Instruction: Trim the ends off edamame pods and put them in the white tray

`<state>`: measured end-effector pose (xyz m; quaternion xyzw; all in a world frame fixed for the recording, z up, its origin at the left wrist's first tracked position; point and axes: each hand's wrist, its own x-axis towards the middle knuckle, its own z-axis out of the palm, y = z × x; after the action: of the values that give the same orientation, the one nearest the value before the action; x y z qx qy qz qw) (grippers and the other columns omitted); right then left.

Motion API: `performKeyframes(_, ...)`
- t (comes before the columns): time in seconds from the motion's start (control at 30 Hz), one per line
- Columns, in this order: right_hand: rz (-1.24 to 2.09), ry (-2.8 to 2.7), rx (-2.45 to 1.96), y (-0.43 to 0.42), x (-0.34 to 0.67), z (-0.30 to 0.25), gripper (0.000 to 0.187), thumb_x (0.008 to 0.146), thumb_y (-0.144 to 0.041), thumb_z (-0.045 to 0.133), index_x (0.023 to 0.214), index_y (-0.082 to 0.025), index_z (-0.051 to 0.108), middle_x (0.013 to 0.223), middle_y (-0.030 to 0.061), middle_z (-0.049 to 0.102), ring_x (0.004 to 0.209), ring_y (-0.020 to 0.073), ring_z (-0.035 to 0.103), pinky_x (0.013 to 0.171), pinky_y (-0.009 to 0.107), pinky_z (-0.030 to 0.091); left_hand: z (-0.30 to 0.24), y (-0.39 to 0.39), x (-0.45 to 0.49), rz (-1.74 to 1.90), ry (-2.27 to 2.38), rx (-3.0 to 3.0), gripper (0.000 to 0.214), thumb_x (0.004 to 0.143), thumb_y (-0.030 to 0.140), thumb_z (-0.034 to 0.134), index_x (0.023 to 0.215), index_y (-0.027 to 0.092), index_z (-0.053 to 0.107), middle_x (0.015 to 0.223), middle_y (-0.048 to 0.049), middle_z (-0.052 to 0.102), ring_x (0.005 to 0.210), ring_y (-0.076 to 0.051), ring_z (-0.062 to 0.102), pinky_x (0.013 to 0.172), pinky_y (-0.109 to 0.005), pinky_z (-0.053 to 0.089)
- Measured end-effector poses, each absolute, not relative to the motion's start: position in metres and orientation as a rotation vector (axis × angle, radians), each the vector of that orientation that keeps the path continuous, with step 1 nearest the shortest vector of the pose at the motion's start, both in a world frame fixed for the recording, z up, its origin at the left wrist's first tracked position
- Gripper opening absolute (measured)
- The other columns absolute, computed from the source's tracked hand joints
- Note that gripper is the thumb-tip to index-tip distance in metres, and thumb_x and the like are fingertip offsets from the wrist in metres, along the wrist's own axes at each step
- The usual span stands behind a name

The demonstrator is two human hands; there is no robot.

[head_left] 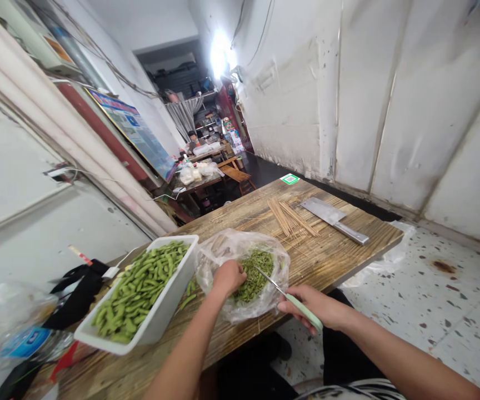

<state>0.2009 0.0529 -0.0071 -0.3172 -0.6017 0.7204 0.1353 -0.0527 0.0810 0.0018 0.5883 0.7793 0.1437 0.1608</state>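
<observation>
A clear plastic bag [215, 244] lies spread open on the wooden table, filled with small green trimmings [254, 286]. Over its left side is my left hand [228, 278], fingers curled together; what they hold, if anything, is hidden. My right hand [313, 305] grips scissors [300, 310] by their pale green handles, the metal blades pointing into the bag above the trimmings. Left of the bag stands a white plastic tub [156, 319] heaped with green soybean pods [144, 286]. A few loose pods [188, 301] rest on the table between tub and bag.
Thin wooden skewers [290, 219] and a cleaver [334, 218] lie on the far right of the table [231, 214]. A water bottle [35, 341] and dark bags are at left. Farther back, a person [193, 141] sits behind another table. A wall runs along the right.
</observation>
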Motion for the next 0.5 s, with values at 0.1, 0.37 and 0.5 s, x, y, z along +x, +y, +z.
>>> performKeyframes(0.1, 2.087, -1.733, -0.905, 0.053, 0.202, -0.006, 0.040, 0.073, -0.054, 0.062, 0.073, -0.018, 0.047, 0.049, -0.0094, 0.040, 0.034, 0.0043, 0.038, 0.029, 0.015, 0.036, 0.009, 0.079, -0.052, 0.479, 2.132, 1.667, 0.009, 0.062, 0.019, 0.058, 0.053, 0.017, 0.060, 0.051, 0.0007, 0.054, 0.055, -0.014, 0.048, 0.056, -0.023, 0.031)
performKeyframes(0.37, 2.082, -1.782, -0.885, 0.054, 0.203, -0.002, 0.041, 0.073, -0.055, 0.062, 0.082, -0.018, 0.048, 0.056, -0.0077, 0.043, 0.038, 0.0049, 0.040, 0.031, 0.015, 0.035, 0.028, 0.056, -0.048, 0.662, 1.620, 1.577, 0.032, 0.072, 0.046, 0.057, 0.063, 0.016, 0.062, 0.054, 0.0025, 0.049, 0.055, -0.012, 0.040, 0.055, -0.022, 0.030)
performKeyframes(0.5, 1.995, -1.870, -0.852, 0.054, 0.203, -0.003, 0.043, 0.073, -0.058, 0.061, 0.079, -0.017, 0.048, 0.057, -0.0072, 0.042, 0.040, 0.0046, 0.041, 0.033, 0.014, 0.032, 0.035, 0.050, -0.041, 0.573, 1.515, 1.696, 0.030, 0.075, 0.045, 0.056, 0.066, 0.017, 0.063, 0.060, 0.0010, 0.053, 0.061, -0.014, 0.044, 0.060, -0.023, 0.033)
